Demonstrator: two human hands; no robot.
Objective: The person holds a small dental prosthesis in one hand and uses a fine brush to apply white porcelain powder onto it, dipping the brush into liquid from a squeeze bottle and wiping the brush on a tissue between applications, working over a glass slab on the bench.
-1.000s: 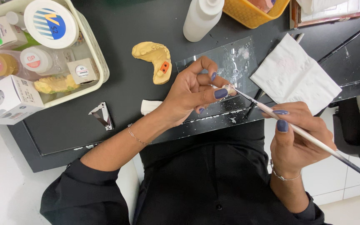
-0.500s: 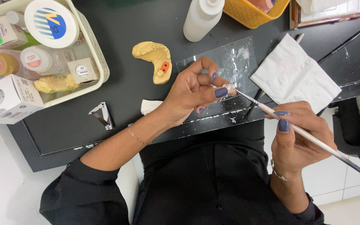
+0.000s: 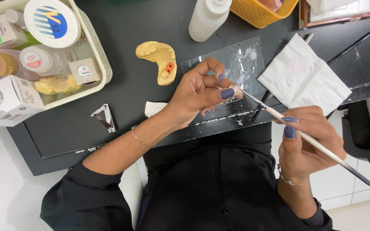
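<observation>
My left hand (image 3: 198,94) pinches a small tooth-shaped piece (image 3: 236,90) between thumb and forefinger, just above a glass mixing slab (image 3: 245,60) smeared with white paste. My right hand (image 3: 307,141) holds a thin brush (image 3: 317,145) like a pen, with its tip touching the small piece. A yellow dental stone cast (image 3: 157,57) with an orange spot lies on the black table (image 3: 133,25), left of my left hand.
A cream tray (image 3: 101,64) at far left holds several jars and a second yellow cast. A white box (image 3: 7,102), a metal clip (image 3: 103,117), a white squeeze bottle (image 3: 208,17), a yellow basket (image 3: 258,13) and a folded tissue (image 3: 302,77) surround the slab.
Both hands stay almost still. The brush has shifted only slightly against the small piece.
</observation>
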